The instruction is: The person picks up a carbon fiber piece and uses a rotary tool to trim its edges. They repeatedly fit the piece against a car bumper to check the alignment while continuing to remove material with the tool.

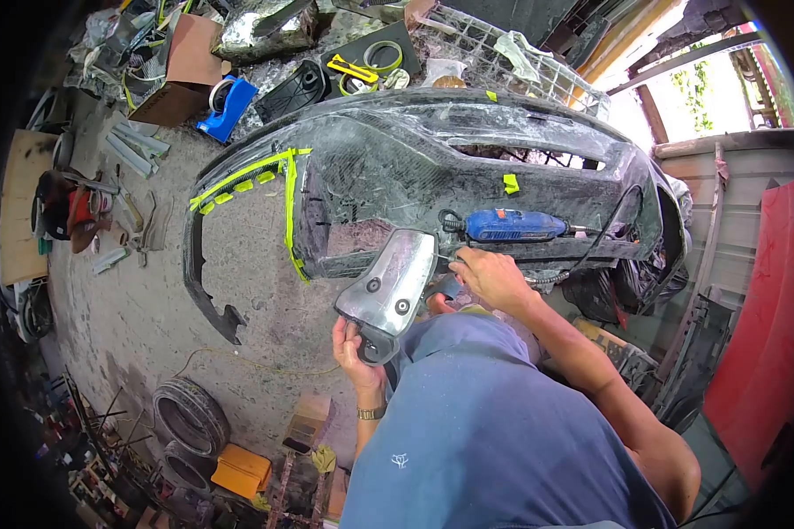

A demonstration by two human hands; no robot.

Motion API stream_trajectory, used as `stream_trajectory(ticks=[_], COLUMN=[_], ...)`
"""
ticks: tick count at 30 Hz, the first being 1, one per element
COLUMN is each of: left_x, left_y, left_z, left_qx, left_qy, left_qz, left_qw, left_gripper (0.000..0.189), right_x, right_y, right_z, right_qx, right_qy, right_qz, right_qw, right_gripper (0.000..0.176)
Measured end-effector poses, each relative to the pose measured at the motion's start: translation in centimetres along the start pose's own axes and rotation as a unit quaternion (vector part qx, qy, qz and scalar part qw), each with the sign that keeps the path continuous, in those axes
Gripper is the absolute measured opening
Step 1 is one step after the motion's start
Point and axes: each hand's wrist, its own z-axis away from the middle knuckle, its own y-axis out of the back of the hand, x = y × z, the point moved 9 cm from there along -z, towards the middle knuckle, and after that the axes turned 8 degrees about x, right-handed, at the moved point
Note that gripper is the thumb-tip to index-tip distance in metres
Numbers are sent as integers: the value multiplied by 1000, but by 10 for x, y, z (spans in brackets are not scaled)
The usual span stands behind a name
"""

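Note:
A shiny silver-grey moulded part with two round fittings is tilted in front of my body. My left hand grips its lower left end, fingers wrapped round the edge. My right hand is closed at the part's right side, fingers pinched together; what they hold is too small to make out. Just above the right hand, a blue rotary tool lies on a large dark carbon-look panel. Yellow-green tape runs along the panel's left side.
A blue tape dispenser, a yellow cutter and tape rolls lie behind the panel. Another person is low at the far left. Tyres and an orange box are at lower left. A red panel leans at right.

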Motion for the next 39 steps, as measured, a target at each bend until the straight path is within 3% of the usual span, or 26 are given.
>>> stream_trajectory(ticks=[16,25,39], left_x=[-3,-6,-1], left_y=[5,7,1], left_z=[-6,-6,-4], left_qx=[-6,-1,-12], left_qy=[-1,-1,-5], left_qz=[-12,-19,-2], left_qw=[1000,1000,1000], left_gripper=[54,55,54], right_x=[-1,10,3], right_y=[-2,-5,1], right_z=[1,-3,-6], right_qx=[32,-8,11], right_qy=[45,-6,18], right_qz=[-37,-27,-8], right_qw=[998,1000,1000], right_gripper=[32,33,33])
